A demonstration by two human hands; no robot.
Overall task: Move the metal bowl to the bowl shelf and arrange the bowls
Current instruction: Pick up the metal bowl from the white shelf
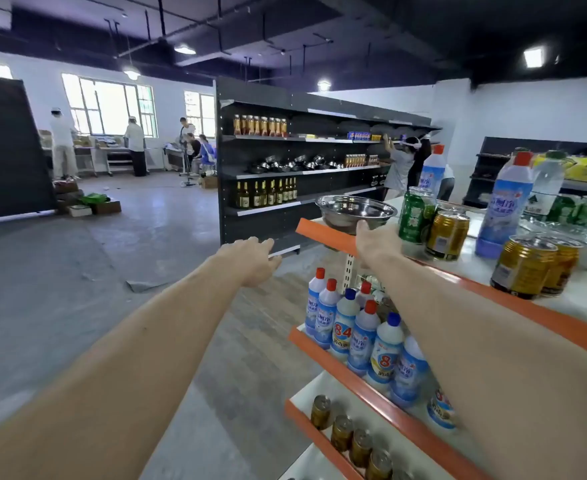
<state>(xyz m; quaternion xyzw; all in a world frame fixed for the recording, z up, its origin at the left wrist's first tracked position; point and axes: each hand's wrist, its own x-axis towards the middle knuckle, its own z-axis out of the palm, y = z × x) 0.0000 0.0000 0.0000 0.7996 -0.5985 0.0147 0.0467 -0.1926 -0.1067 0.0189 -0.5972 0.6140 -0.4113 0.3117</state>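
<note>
A shiny metal bowl (pixel 356 210) stands upright at the far corner of the top of an orange-edged white shelf unit (pixel 323 233). My right hand (pixel 375 242) is stretched out to it, fingers against the bowl's near side; I cannot see whether they curl round the rim. My left hand (pixel 255 258) hangs in the air to the left of the shelf corner, fingers loosely extended, holding nothing. Across the aisle, a dark shelving unit carries several metal bowls (pixel 292 163) on its middle shelf.
Cans (pixel 446 235) and bleach bottles (pixel 503 202) crowd the shelf top right of the bowl. Lower shelves hold more bleach bottles (pixel 354 327) and cans (pixel 342 433). The dark unit also holds glass bottles (pixel 266 194). A person (pixel 401 164) works at its far end. Grey floor lies between.
</note>
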